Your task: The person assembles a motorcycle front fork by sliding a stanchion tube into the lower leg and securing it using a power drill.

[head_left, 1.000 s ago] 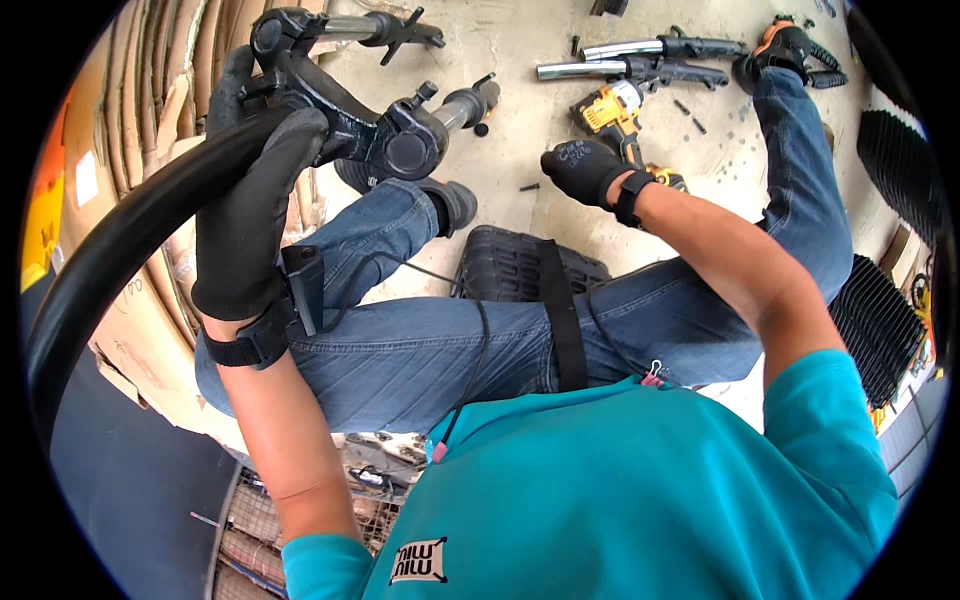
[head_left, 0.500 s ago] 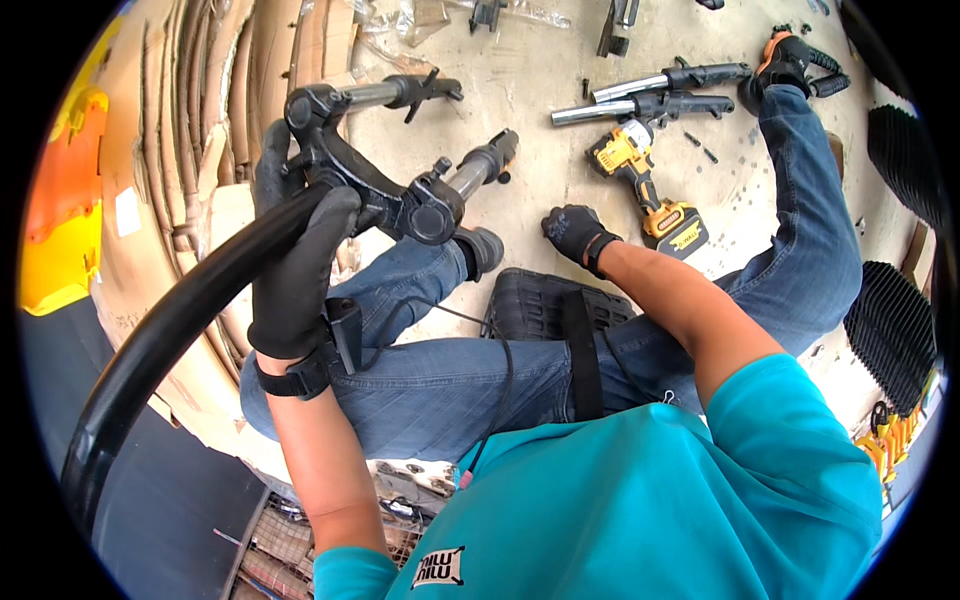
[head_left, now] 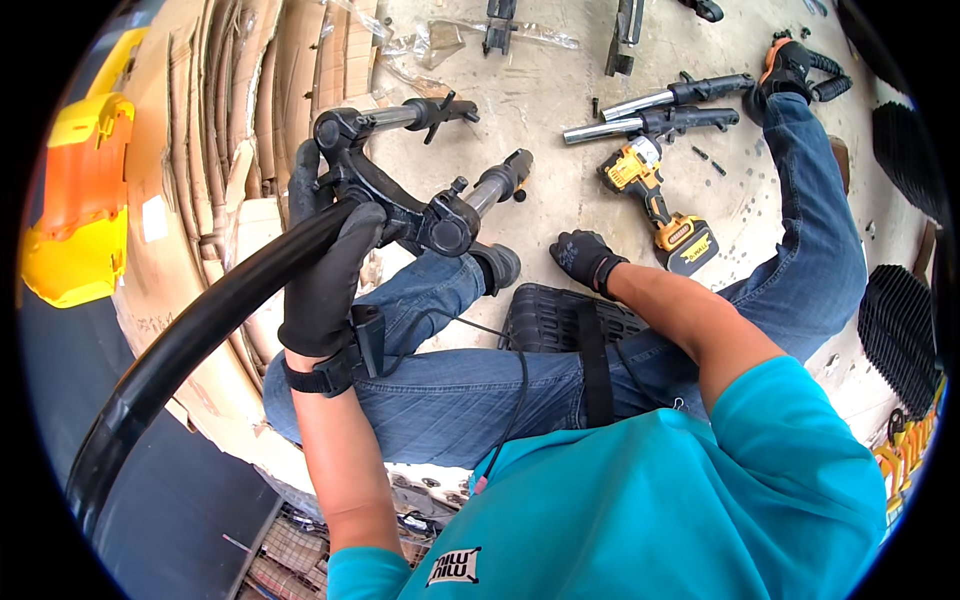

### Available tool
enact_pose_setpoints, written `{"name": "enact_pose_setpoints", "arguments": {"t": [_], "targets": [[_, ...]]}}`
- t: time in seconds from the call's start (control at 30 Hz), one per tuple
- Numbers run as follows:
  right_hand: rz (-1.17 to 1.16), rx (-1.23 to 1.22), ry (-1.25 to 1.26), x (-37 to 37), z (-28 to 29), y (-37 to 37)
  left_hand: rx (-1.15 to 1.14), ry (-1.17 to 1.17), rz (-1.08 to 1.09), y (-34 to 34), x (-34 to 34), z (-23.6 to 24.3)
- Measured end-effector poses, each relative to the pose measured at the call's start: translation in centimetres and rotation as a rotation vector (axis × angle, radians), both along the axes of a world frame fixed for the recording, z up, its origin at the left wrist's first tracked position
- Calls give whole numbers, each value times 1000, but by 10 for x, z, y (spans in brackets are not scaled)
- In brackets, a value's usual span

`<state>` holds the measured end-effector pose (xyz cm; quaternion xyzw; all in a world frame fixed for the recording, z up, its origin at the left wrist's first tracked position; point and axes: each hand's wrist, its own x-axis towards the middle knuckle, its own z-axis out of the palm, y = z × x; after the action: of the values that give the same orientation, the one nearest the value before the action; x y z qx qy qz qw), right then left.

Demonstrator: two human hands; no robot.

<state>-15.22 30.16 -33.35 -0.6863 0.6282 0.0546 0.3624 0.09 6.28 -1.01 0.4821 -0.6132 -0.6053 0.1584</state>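
My left hand (head_left: 325, 285), in a black glove, grips a front fork (head_left: 380, 190) just below its black clamp. From there a long, curved black tube (head_left: 190, 330) runs down to the lower left. Two silver-and-black legs reach away from the clamp, above the floor. My right hand (head_left: 586, 262), also gloved in black, is closed and low over the floor beside a black ribbed pad. Whatever its fingers hold, if anything, is hidden. Nearest to it is a yellow-and-black cordless impact wrench (head_left: 655, 200), lying on its side.
Two loose fork legs (head_left: 668, 122) lie beyond the wrench, with small black bolts (head_left: 708, 160) nearby. Flattened cardboard (head_left: 240, 90) is stacked at the left, next to a yellow-orange plastic part (head_left: 80, 200). Black ribbed parts (head_left: 882, 325) stand at the right. A cable crosses my lap.
The whole view has shifted slightly, so things appear a little further right and lower. My left hand keeps its grip on the front fork, and my right hand stays closed.
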Motion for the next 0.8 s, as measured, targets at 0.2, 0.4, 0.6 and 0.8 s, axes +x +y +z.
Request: {"name": "enact_pose_setpoints", "arguments": {"t": [0.2, 0.4, 0.6, 0.8], "targets": [[-110, -33, -92, -18, -6, -11, -27, 34, -9, 0, 0, -5], [57, -50, 14, -45, -7, -16, -26, 117, 10, -2, 0, -8], [-106, 45, -197, -69, 11, -33, -16, 44, -48, -3, 4, -6], [-625, -22, -869, -131, 152, -120, -43, 97, -21, -3, 6, -13]]}}
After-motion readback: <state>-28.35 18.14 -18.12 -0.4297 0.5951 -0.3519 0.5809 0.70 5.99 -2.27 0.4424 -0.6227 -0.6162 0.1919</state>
